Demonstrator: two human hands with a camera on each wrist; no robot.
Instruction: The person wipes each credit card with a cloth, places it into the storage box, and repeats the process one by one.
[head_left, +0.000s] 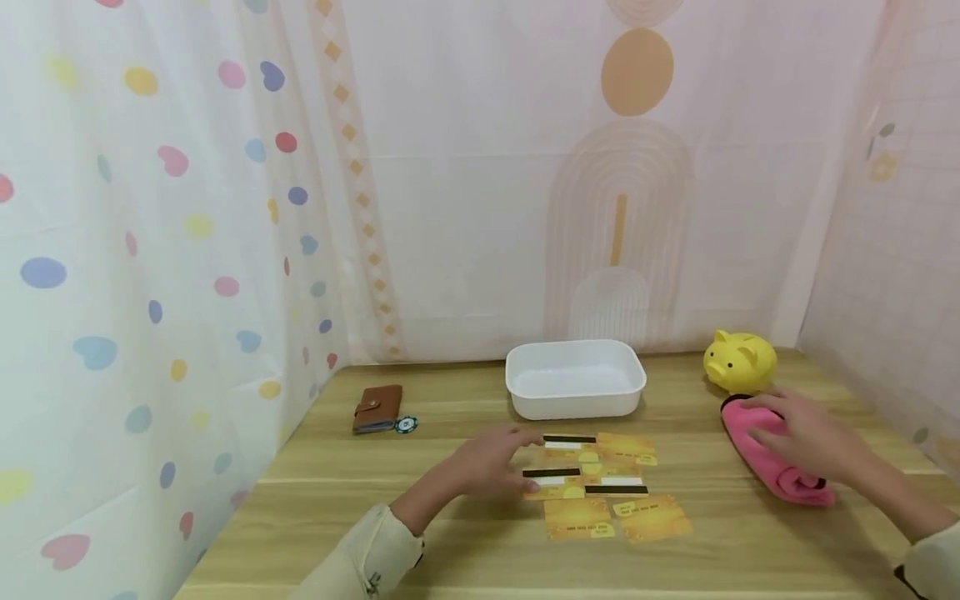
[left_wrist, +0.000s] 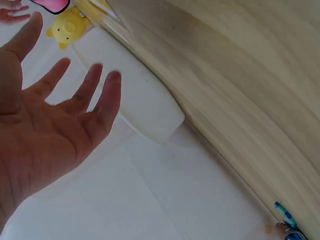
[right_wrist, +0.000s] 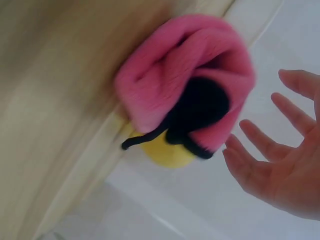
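Several orange-gold bank cards (head_left: 576,521) lie on the table in rough rows, some with a black stripe up. Beside their left edge, my left hand (head_left: 491,461) has its fingers spread, the tips at the striped cards; whether they touch cannot be told. The left wrist view shows that left hand (left_wrist: 65,115) with nothing in it. My right hand (head_left: 813,437) is over a rolled pink towel (head_left: 765,454) with black edging. In the right wrist view, the loosely bent fingers of my right hand (right_wrist: 280,155) appear apart from the pink towel (right_wrist: 165,75).
A white rectangular tub (head_left: 576,408) stands behind the cards. A yellow piggy bank (head_left: 750,362) sits behind the towel at the right. At the far left are a brown wallet (head_left: 380,404) and a poker chip (head_left: 407,425). Curtains (head_left: 465,208) enclose the wooden table (head_left: 337,508).
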